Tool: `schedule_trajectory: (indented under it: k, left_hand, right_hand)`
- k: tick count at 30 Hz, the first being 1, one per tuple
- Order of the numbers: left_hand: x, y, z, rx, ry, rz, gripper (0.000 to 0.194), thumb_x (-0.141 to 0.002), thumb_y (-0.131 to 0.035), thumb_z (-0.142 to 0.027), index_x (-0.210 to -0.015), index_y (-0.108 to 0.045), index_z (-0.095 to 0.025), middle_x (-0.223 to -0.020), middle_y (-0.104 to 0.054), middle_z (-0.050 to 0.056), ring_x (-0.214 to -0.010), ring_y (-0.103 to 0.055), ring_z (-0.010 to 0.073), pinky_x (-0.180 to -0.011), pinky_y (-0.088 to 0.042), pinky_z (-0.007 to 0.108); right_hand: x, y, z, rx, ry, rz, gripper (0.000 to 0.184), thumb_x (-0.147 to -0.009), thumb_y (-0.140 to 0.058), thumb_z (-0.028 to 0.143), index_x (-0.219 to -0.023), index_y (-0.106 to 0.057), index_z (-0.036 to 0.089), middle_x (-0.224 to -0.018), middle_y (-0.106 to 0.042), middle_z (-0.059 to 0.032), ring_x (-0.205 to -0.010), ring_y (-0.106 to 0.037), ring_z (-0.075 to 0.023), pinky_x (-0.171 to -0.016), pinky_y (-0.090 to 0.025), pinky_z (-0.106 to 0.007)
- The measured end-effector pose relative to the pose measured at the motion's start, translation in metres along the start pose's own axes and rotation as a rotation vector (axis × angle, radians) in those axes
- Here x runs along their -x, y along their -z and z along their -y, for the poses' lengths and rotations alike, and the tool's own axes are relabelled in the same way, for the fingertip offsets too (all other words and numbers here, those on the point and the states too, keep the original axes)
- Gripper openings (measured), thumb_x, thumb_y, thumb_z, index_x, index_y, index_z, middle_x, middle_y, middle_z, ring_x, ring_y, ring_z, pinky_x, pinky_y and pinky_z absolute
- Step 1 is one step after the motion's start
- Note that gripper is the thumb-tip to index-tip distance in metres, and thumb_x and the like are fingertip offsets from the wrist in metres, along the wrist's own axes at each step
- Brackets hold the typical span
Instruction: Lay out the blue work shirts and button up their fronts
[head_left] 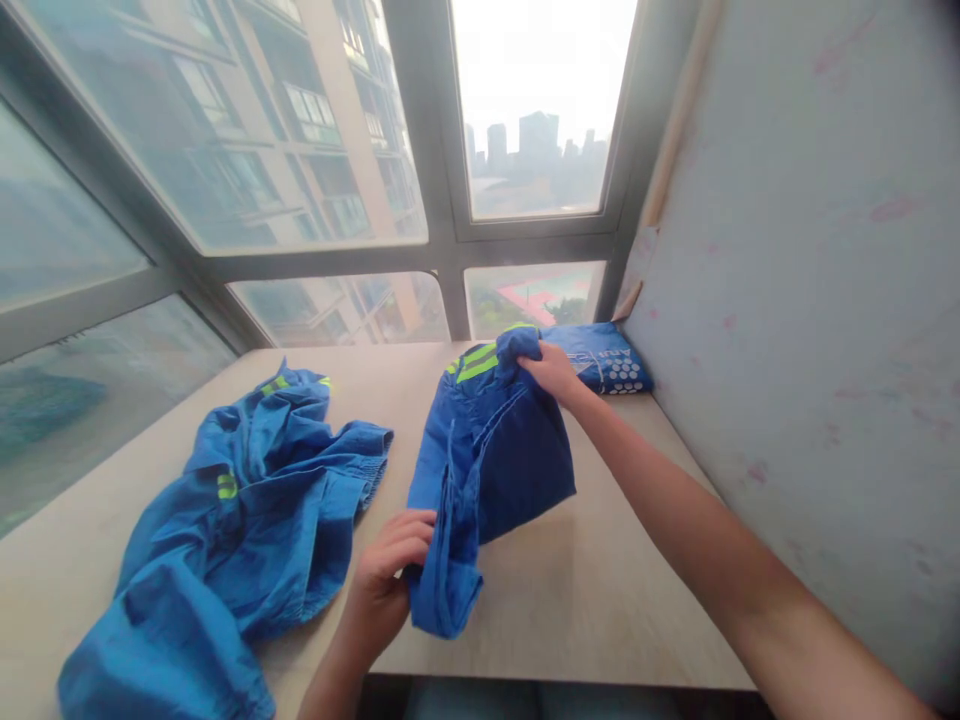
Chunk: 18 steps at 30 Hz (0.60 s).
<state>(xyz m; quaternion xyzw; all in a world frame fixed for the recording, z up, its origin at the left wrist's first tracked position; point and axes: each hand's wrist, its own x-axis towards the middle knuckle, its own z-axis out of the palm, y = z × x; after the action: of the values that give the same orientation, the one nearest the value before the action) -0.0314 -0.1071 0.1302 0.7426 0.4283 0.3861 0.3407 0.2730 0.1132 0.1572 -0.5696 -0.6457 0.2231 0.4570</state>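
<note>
A blue work garment with neon-green stripes [487,450] hangs stretched between my two hands above the table [600,590]. My right hand [553,372] is closed on its far upper end, near the striped part. My left hand [386,578] is closed on its near lower edge, close to the table's front. The cloth sags and folds between the two grips.
A second crumpled blue garment with green stripes [240,520] lies spread on the left of the table. A folded blue piece with white dots [604,358] sits in the far right corner against the pale wall [810,330]. Large windows [315,150] run behind the table.
</note>
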Motion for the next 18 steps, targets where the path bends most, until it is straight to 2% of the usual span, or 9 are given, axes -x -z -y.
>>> schedule_trajectory:
  k: [2,4,5,7,9,10,12,15,18]
  left_hand:
    - [0.016,-0.002,0.003,-0.086,0.037,0.17,0.022,-0.077,-0.058,-0.019,-0.064,-0.073,-0.03,-0.076,-0.072,0.004,-0.097,-0.067,0.0275,-0.106,-0.043,0.047]
    - [0.034,-0.008,0.017,-0.152,0.095,0.313,0.033,-0.071,-0.052,-0.011,-0.075,-0.076,-0.033,-0.091,-0.075,0.002,-0.113,-0.063,0.0264,-0.111,-0.038,0.046]
    - [0.043,-0.012,0.027,-0.177,0.126,0.346,0.039,-0.067,-0.049,-0.009,-0.078,-0.076,-0.034,-0.097,-0.075,0.001,-0.118,-0.061,0.0255,-0.112,-0.037,0.045]
    - [0.055,-0.019,0.044,-0.2,0.184,0.324,0.043,-0.067,-0.045,-0.008,-0.084,-0.076,-0.034,-0.103,-0.075,0.002,-0.116,-0.062,0.0241,-0.108,-0.042,0.041]
    - [0.057,-0.027,0.054,-0.209,0.229,0.233,0.04,-0.073,-0.044,-0.011,-0.09,-0.075,-0.03,-0.104,-0.074,0.005,-0.108,-0.066,0.0238,-0.101,-0.048,0.038]
    - [0.055,-0.033,0.056,-0.214,0.241,0.184,0.038,-0.078,-0.044,-0.014,-0.094,-0.075,-0.029,-0.106,-0.074,0.007,-0.105,-0.066,0.0241,-0.099,-0.049,0.038]
    - [0.046,-0.048,0.055,-0.229,0.235,0.119,0.033,-0.084,-0.045,-0.019,-0.099,-0.073,-0.026,-0.108,-0.072,0.009,-0.104,-0.066,0.0252,-0.098,-0.05,0.039]
    - [0.029,-0.079,0.05,-0.285,0.181,0.107,0.03,-0.087,-0.051,-0.027,-0.109,-0.07,-0.025,-0.113,-0.069,0.011,-0.106,-0.064,0.0269,-0.097,-0.049,0.04]
    - [0.02,-0.107,0.048,-0.453,0.182,0.12,0.037,-0.084,-0.056,-0.028,-0.12,-0.065,-0.022,-0.117,-0.065,0.013,-0.105,-0.061,0.0289,-0.092,-0.049,0.042]
  right_hand:
    - [-0.014,0.005,0.002,0.123,-0.07,-0.14,0.028,-0.082,-0.056,0.024,-0.104,-0.07,0.014,-0.102,-0.072,-0.0091,-0.094,-0.064,-0.0247,-0.09,-0.049,-0.038]
    - [-0.013,0.006,-0.003,0.233,-0.12,-0.231,0.035,-0.083,-0.052,0.018,-0.115,-0.066,0.012,-0.111,-0.069,-0.0128,-0.101,-0.062,-0.0265,-0.096,-0.047,-0.041]
    - [-0.006,0.005,-0.007,0.288,-0.113,-0.24,0.039,-0.083,-0.051,0.015,-0.12,-0.064,0.012,-0.115,-0.068,-0.0142,-0.106,-0.061,-0.0272,-0.1,-0.044,-0.043]
    - [0.018,-0.004,-0.019,0.37,-0.036,-0.148,0.039,-0.084,-0.052,0.014,-0.121,-0.063,0.013,-0.121,-0.066,-0.0143,-0.114,-0.058,-0.0269,-0.107,-0.039,-0.043]
    - [0.053,-0.017,-0.031,0.398,0.049,0.063,0.032,-0.088,-0.054,0.021,-0.116,-0.066,0.016,-0.12,-0.067,-0.012,-0.115,-0.058,-0.0252,-0.107,-0.039,-0.039]
    - [0.071,-0.025,-0.037,0.401,0.062,0.171,0.029,-0.089,-0.054,0.026,-0.114,-0.067,0.018,-0.119,-0.068,-0.0109,-0.114,-0.06,-0.0245,-0.105,-0.041,-0.038]
    - [0.105,-0.04,-0.048,0.43,0.018,0.287,0.035,-0.088,-0.058,0.033,-0.119,-0.065,0.017,-0.122,-0.067,-0.0128,-0.115,-0.06,-0.026,-0.103,-0.043,-0.038]
    - [0.142,-0.052,-0.055,0.408,-0.031,0.338,0.049,-0.082,-0.062,0.027,-0.13,-0.059,0.014,-0.128,-0.064,-0.0169,-0.118,-0.06,-0.0281,-0.103,-0.044,-0.04]
    - [0.163,-0.043,-0.048,0.228,0.02,0.279,0.044,-0.08,-0.054,0.015,-0.123,-0.063,0.016,-0.123,-0.067,-0.0134,-0.115,-0.063,-0.0245,-0.102,-0.045,-0.038]
